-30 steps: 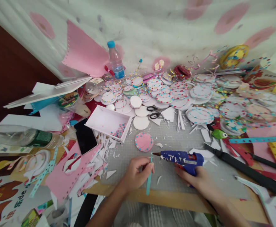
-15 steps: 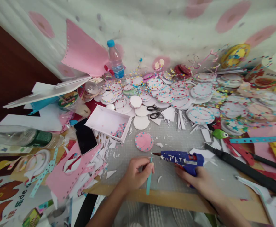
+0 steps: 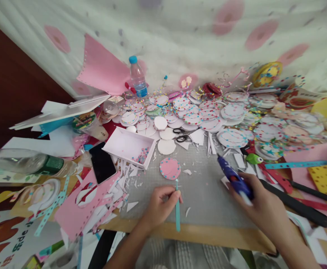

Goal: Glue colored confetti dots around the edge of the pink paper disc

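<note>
left hand (image 3: 159,203) pinching teal paper strip (image 3: 177,205), tip at 12 near pink disc (image 3: 170,168); right hand (image 3: 260,201) wrapped around blue glue gun (image 3: 233,178), nozzle pointing 11, well off strip at 3

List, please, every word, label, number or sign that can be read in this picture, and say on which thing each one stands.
No text can be read with certainty.
Printed sheet at the lower left: large green letters, upside down and partly cut off, not legible.
Water bottle label: blue, print too small.
Lying bottle label: green, blurred.
Round sticker under the white boards: print too blurred.
Glue gun in the right hand: no legible marking.
</note>
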A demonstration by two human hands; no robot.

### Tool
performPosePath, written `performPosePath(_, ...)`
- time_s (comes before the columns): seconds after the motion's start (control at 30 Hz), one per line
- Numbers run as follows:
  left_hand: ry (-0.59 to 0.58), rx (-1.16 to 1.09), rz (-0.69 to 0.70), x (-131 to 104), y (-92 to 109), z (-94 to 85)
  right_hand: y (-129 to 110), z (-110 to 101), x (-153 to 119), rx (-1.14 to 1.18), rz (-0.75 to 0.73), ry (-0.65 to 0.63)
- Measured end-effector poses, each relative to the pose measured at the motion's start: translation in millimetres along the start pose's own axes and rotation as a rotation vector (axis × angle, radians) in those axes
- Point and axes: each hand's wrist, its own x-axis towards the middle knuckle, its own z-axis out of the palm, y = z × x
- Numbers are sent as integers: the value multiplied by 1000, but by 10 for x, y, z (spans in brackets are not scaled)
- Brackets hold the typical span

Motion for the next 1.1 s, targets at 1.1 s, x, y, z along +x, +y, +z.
performPosePath(1.1,10,994,434,-127,-81,5,-908,551,319,746,-540,222)
